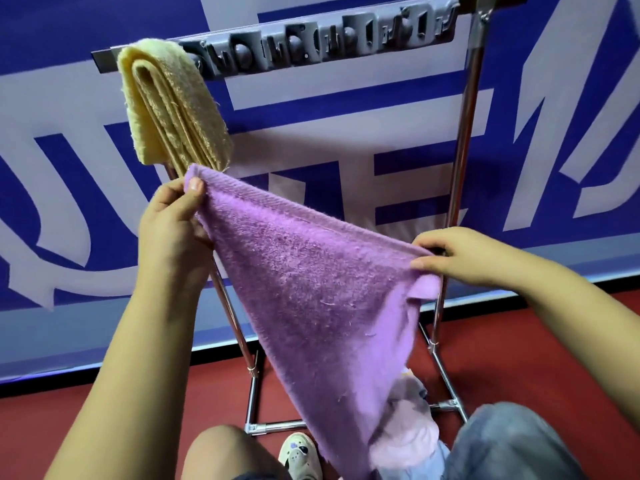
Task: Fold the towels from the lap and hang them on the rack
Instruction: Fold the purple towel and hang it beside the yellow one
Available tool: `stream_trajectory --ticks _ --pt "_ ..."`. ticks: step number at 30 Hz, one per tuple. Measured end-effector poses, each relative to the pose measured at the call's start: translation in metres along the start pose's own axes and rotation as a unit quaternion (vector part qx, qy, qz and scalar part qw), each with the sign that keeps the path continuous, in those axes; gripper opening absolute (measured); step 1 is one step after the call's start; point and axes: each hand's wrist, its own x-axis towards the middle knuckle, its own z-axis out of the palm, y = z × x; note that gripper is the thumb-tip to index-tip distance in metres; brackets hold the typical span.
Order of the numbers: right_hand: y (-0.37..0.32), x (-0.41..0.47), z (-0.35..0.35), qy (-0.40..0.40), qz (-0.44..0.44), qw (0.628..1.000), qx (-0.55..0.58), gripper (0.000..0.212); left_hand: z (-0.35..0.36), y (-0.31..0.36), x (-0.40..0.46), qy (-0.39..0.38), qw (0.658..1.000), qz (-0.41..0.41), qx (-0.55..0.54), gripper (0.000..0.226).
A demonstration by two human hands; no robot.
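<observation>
Below rack point(464, 140), both hands pinching purple towel point(311, 278): left point(173, 220), right point(457, 254); towel's lower end cut off; banner point(346, 133) lettering unreadable.

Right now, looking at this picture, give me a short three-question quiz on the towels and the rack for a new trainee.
1. True or false: the yellow towel already hangs folded over the rack's top bar.
2. Which hand holds the higher corner of the purple towel: A) left hand, B) right hand, C) neither?
3. Fill in: the purple towel's lowest corner hangs down near the person's ____.

Key
1. True.
2. A. The left hand pinches the upper corner; the right hand pinches the lower one.
3. Knees.
</observation>
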Motion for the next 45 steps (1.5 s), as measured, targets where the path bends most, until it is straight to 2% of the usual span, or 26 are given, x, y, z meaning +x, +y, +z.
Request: stream_trajectory --ticks 2,4,6,9,12,13,15,17,19,20,22,23,24,29,31,35,40,45 --pt "0.010 -0.002 -0.001 0.045 0.011 0.994 0.097 0.015 -0.005 -0.001 0.002 0.002 1.000 0.001 -0.020 0.014" --pt "0.017 -0.005 0.000 0.083 0.025 0.973 0.212 0.014 -0.009 -0.003 0.004 0.006 0.999 0.003 -0.033 0.014" --pt "0.025 -0.005 0.003 0.121 0.044 0.954 0.271 0.012 -0.014 -0.005 0.006 0.017 0.999 0.006 -0.043 0.016" --pt "0.027 -0.002 0.006 0.204 0.106 0.902 0.365 0.008 -0.024 -0.010 0.007 0.031 0.998 0.007 -0.051 0.022" --pt "0.021 0.002 0.006 0.221 0.145 0.793 0.549 0.030 -0.035 -0.016 0.010 0.047 0.997 -0.007 -0.056 0.020" --pt "0.018 0.004 0.006 0.211 0.147 0.743 0.618 0.034 -0.038 -0.019 0.011 0.056 0.997 -0.017 -0.053 0.018" --pt "0.014 0.009 0.006 0.179 0.156 0.632 0.737 0.031 -0.039 -0.026 0.012 0.090 0.993 -0.051 -0.049 0.009" --pt "0.007 0.010 0.007 0.160 0.170 0.543 0.807 0.033 -0.037 -0.034 0.009 0.145 0.984 -0.095 -0.043 0.004" --pt "0.001 0.010 0.013 0.147 0.171 0.513 0.828 0.051 -0.032 -0.041 -0.002 0.174 0.977 -0.123 -0.031 0.006" --pt "-0.006 0.008 0.016 0.141 0.169 0.518 0.827 0.046 -0.027 -0.044 -0.010 0.175 0.976 -0.125 -0.021 0.007" --pt "-0.022 0.004 0.026 0.157 0.189 0.529 0.812 0.013 -0.014 -0.052 -0.032 0.168 0.980 -0.110 0.000 0.013" --pt "-0.033 0.001 0.033 0.174 0.191 0.534 0.805 0.006 -0.005 -0.056 -0.044 0.166 0.981 -0.101 0.010 0.018" --pt "-0.044 -0.001 0.041 0.188 0.190 0.551 0.790 0.011 0.004 -0.060 -0.056 0.159 0.982 -0.095 0.019 0.020" --pt "-0.089 -0.009 0.078 0.232 0.187 0.728 0.618 0.013 0.041 -0.078 -0.108 0.088 0.989 -0.083 0.088 0.007" --pt "-0.100 -0.012 0.082 0.250 0.187 0.758 0.573 0.010 0.050 -0.079 -0.119 0.065 0.990 -0.071 0.108 0.010" --pt "-0.110 -0.021 0.079 0.269 0.181 0.759 0.564 0.011 0.060 -0.074 -0.129 0.067 0.987 -0.049 0.138 0.013" --pt "-0.117 -0.027 0.076 0.263 0.176 0.756 0.573 0.006 0.065 -0.066 -0.139 0.021 0.986 -0.024 0.165 0.008" --pt "-0.118 -0.031 0.076 0.236 0.176 0.731 0.615 0.010 0.062 -0.067 -0.142 -0.006 0.982 -0.010 0.187 0.006"
